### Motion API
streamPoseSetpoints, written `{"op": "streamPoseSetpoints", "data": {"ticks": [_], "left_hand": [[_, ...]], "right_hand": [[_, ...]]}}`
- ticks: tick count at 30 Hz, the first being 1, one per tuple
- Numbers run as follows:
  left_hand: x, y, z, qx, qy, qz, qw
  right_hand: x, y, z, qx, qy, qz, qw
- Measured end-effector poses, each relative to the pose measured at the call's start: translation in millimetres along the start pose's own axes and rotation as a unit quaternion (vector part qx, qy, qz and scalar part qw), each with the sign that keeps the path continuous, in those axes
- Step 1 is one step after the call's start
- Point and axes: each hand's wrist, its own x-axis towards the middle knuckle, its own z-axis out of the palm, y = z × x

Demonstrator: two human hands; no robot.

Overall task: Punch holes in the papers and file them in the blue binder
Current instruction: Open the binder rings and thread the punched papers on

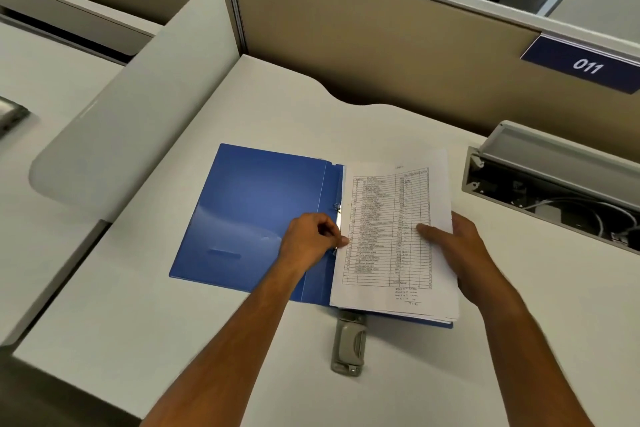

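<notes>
Our right hand (453,243) holds the stack of papers (391,236) at its right edge, thumb lying on the top sheet and fingers tucked beneath. Our left hand (311,239) has its fingers curled at the metal ring mechanism (337,218), with one fingertip touching the papers' left edge. We cannot tell whether it grips the metal or only presses there. The two hands are apart, one on each side of the stack.

The papers lie between our hands over the right half of the blue binder (256,215). Their long axis runs away from us, leaning slightly to the right. The top sheet shows a printed table with its head at the far end and a few handwritten lines at the near end.

The binder lies open and flat on the tabletop (173,305), its spine running away from us. Its bare left cover spreads out beyond our left hand.

Nearer to us than both hands, a grey hole punch (349,345) rests on the tabletop. It points lengthwise away from us, its far end meeting the binder's near edge.

Beyond our right hand stands an open grey cable tray (554,191) holding wires. Farther off, a beige partition (381,45) carries a blue label (585,66) reading 011.
</notes>
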Motion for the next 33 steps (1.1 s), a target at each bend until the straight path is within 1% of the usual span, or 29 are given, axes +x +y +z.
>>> {"op": "streamPoseSetpoints", "data": {"ticks": [4, 8, 11, 15, 19, 23, 25, 28, 33], "left_hand": [[-5.9, -8.4, 3.4, 0.007, 0.037, 0.016, 0.999], [-5.2, -9.7, 5.9, 0.015, 0.032, 0.013, 0.999], [3.4, -4.0, 3.1, 0.004, 0.040, -0.010, 0.999], [20.5, 12.3, 1.6, -0.077, 0.094, -0.041, 0.992], [30.2, 22.8, 7.4, -0.162, 0.088, -0.103, 0.978], [32.8, 21.7, 15.0, -0.297, 0.072, -0.182, 0.935], [32.9, 23.0, 18.3, -0.342, 0.057, -0.197, 0.917], [33.5, 27.0, 18.7, -0.372, 0.040, -0.205, 0.905], [36.3, 26.4, 20.9, -0.374, 0.032, -0.210, 0.903]], "right_hand": [[-1.7, -1.6, 1.7, 0.005, -0.005, -0.006, 1.000], [-1.2, -4.5, 1.8, 0.007, -0.004, -0.013, 1.000], [-1.1, -1.9, 1.1, 0.000, 0.002, -0.011, 1.000], [-1.6, -1.4, 5.2, -0.002, 0.001, -0.014, 1.000], [-0.2, -4.8, 10.2, -0.007, 0.001, -0.024, 1.000], [0.5, -3.7, 9.5, -0.013, 0.008, -0.029, 0.999], [0.5, -1.9, 8.6, -0.015, 0.011, -0.030, 0.999], [0.1, -0.6, 5.7, -0.014, 0.018, -0.035, 0.999], [1.4, 4.9, 0.3, -0.003, 0.030, -0.026, 0.999]]}}
